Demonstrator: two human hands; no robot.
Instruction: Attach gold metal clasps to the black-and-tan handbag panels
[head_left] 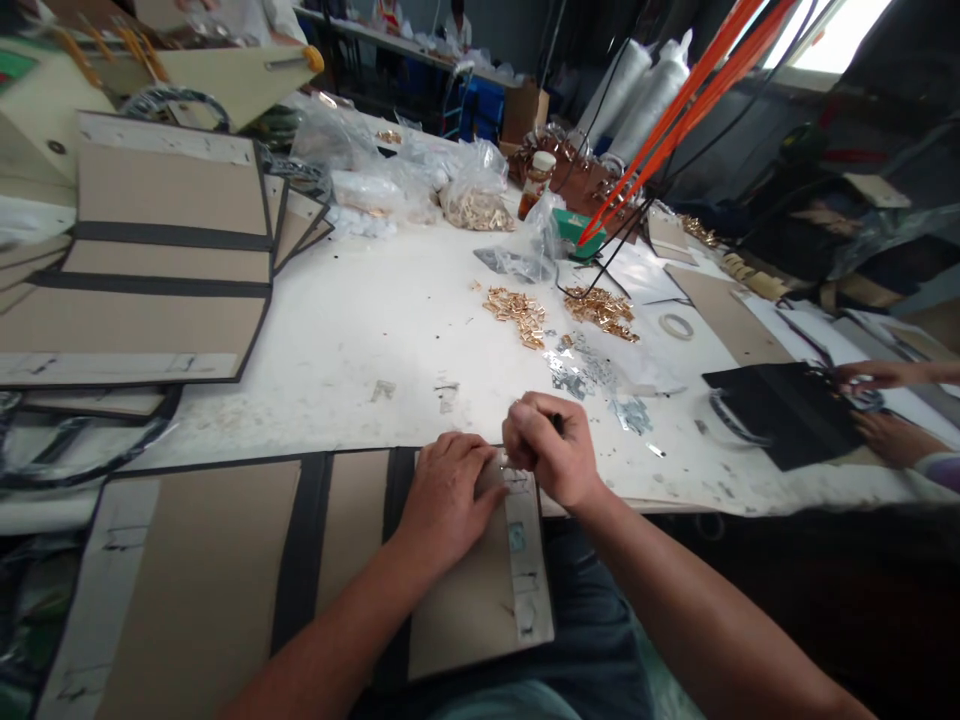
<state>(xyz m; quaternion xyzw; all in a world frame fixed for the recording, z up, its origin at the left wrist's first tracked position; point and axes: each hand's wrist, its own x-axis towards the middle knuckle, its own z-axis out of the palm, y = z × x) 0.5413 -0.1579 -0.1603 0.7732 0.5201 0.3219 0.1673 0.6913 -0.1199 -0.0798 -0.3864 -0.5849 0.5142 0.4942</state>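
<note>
Across the near table edge lies a long brown board panel with black fold strips and pale strips at its ends. My left hand rests flat on its right section, fingers spread. Above the pale strip at the right end, my right hand is closed in a fist around a small tool with a dark handle. The rest of the tool is mostly hidden by my fingers. Dark marks and a bluish patch show along that strip.
Similar panels are stacked at left. Gold-coloured metal pieces and flat silver pieces lie beyond my hands. Plastic bags, a jar and orange straps are farther back. At right, another person's hands hold a black panel.
</note>
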